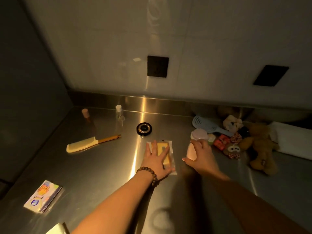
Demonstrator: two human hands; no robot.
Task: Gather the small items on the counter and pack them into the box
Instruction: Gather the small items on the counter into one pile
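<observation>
Left hand [157, 158] flat on yellow packet [166, 153]; right hand [200, 155] grips pink bottle [191, 152].

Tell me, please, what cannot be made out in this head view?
- Box: none identifiable; only a pale corner cut off by the bottom edge.
- Packet: contents partly covered by the left hand.
- Pink item: mostly hidden by the right hand.
- Pile: dim, pieces blurred together.

steel counter [101, 174] | white tiled wall [202, 39] | two black wall plates [157, 66] | dim warm light
</observation>
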